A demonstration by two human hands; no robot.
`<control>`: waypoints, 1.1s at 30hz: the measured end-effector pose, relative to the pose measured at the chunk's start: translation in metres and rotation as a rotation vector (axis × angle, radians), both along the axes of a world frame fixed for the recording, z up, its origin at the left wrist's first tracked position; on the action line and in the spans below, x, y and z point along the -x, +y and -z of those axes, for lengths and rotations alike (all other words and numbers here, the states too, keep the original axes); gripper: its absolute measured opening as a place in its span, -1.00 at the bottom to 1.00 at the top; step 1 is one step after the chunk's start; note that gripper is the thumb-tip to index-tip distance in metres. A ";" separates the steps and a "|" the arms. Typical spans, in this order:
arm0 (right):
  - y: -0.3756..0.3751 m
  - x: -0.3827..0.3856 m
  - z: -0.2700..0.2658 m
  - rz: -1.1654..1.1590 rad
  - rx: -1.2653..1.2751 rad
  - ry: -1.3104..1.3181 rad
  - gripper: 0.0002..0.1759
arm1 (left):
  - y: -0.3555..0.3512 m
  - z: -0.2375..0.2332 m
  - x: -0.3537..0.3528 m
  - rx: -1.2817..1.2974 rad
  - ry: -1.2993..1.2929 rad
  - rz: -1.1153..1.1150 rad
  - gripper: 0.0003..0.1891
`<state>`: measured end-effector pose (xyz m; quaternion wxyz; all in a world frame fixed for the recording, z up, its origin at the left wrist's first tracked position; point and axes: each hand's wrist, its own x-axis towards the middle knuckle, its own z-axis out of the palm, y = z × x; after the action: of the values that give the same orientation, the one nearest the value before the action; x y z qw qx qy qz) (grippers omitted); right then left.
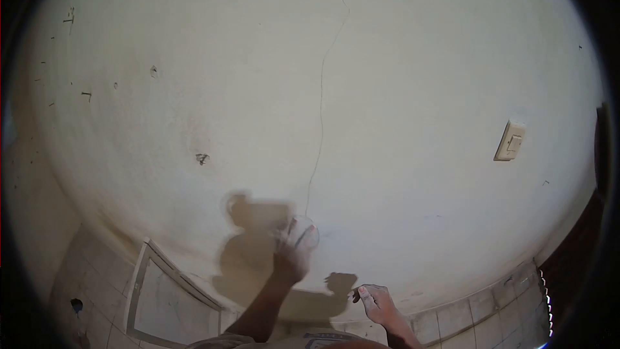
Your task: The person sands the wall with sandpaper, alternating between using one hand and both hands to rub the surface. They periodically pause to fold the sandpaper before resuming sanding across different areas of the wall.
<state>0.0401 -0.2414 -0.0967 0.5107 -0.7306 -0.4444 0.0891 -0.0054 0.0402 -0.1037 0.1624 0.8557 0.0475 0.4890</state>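
Observation:
My left hand (294, 255) is raised against the off-white wall (400, 123), its fingers spread over a round, pale, pad-like disc (314, 238) that lies flat on the surface. The hand is smeared by motion, and most of the disc is hidden under the fingers. A thin dark crack (321, 103) runs down the wall and ends at the disc's upper edge. Lower and to the right, my right hand (377, 302) is closed, thumb pressed on the curled fingers and whitish dust on it. What it holds, if anything, I cannot make out.
A light switch (512, 140) is fixed on the right. Nails (86, 95) and chipped holes (202, 158) mark the wall's left side. A white-framed panel (174, 297) stands at lower left, by tiles (475, 307) along the bottom. Shadows of my head and hands fall on the wall.

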 end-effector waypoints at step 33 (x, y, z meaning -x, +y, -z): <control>-0.194 -0.112 0.030 -0.029 -0.155 0.120 -0.57 | -0.202 -0.006 -0.126 0.563 -0.308 0.482 -0.29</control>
<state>0.1521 -0.4351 -0.1266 0.5900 -0.6759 -0.4288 0.1055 0.1208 -0.1617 -0.0979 0.5059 0.6810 -0.0471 0.5274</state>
